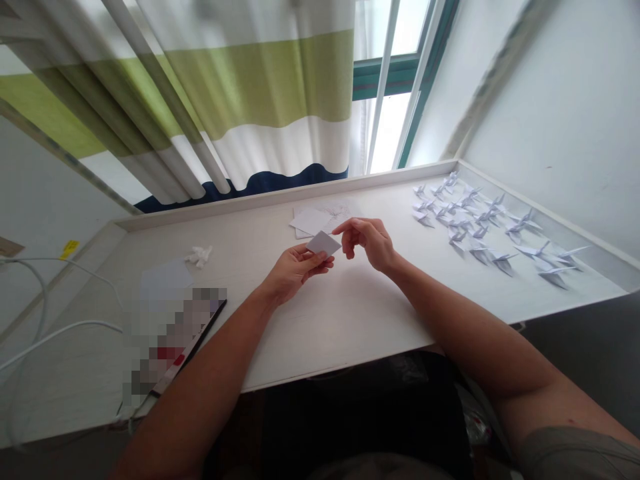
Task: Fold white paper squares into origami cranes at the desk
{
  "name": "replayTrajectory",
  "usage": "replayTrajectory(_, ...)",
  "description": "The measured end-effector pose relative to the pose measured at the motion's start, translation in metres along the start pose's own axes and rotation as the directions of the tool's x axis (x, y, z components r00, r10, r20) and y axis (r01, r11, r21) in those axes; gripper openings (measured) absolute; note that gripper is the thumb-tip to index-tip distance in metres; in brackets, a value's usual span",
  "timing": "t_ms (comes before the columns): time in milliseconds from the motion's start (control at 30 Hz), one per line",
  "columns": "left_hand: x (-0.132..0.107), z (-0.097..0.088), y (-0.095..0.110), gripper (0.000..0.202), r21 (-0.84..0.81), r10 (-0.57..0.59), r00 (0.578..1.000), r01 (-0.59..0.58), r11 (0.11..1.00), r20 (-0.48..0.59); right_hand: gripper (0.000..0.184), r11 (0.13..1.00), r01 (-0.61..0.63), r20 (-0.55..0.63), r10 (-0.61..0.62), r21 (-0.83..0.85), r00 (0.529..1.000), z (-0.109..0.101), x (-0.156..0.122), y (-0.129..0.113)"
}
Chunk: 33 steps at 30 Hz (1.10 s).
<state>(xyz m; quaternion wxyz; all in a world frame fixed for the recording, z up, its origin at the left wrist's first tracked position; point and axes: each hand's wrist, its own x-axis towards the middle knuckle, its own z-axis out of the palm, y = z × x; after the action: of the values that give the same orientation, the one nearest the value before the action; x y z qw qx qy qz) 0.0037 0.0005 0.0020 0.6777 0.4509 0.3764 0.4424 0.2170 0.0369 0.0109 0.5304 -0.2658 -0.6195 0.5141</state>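
Between the thumb and fingers of my left hand (289, 275) is a small piece of folded white paper (321, 243), held up over the table with one corner pointing right. My right hand (374, 243) hovers just right of that paper. Its index finger reaches toward the upper edge, and the other fingers curl loosely with nothing visible in them. Whether the index fingertip touches the paper I cannot tell. Behind the hands lies a small stack of white paper sheets (310, 220), the lower one bearing faint markings.
Many folded paper cranes (470, 217) stand on the right side of the white table (330, 333). To the left are crumpled white paper (199, 257), a pale sheet (163, 280), a blurred-out dark-edged object (183, 340) and white cables (65, 327). Raised edging borders the table's back.
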Motion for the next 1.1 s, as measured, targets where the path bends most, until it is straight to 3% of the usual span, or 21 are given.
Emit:
replayTrajectory(133, -0.001, 0.003, 0.0, 0.045, 0.019, 0.064, 0.997, -0.063, 0.998, -0.045, 0.022, 0.997, 0.057, 0.012, -0.056, -0.043, 0.998, -0.001, -0.003, -0.001)
replayTrajectory(300, -0.002, 0.007, 0.003, 0.042, 0.044, 0.125, 0.987, -0.121, 0.992, -0.099, 0.023, 0.978, 0.107, 0.117, -0.087, -0.176, 0.989, 0.004, -0.007, -0.001)
replayTrajectory(533, -0.003, 0.006, 0.005, 0.034, -0.071, 0.074, 0.993, -0.067, 0.995, 0.096, 0.012, 0.914, 0.289, 0.154, -0.254, -0.284, 0.955, 0.015, -0.015, -0.005)
replayTrajectory(667, -0.006, 0.005, 0.008, 0.029, -0.108, 0.073, 0.98, -0.054, 0.993, 0.186, 0.02, 0.887, 0.332, 0.153, -0.297, -0.322, 0.943, 0.019, -0.018, -0.005)
replayTrajectory(833, -0.013, 0.004, 0.014, 0.026, -0.118, -0.009, 0.949, 0.048, 0.992, 0.314, 0.037, 0.849, 0.42, 0.188, -0.377, -0.32, 0.907, 0.018, -0.018, -0.007)
replayTrajectory(933, -0.017, 0.004, 0.016, 0.029, -0.1, -0.053, 0.922, 0.098, 0.99, 0.383, 0.046, 0.87, 0.406, 0.183, -0.367, -0.278, 0.912, 0.019, -0.016, -0.011)
replayTrajectory(1100, -0.019, 0.004, 0.014, 0.026, -0.039, -0.126, 0.869, 0.164, 0.986, 0.478, 0.025, 0.961, 0.256, 0.161, -0.238, -0.101, 0.958, 0.025, -0.014, -0.012)
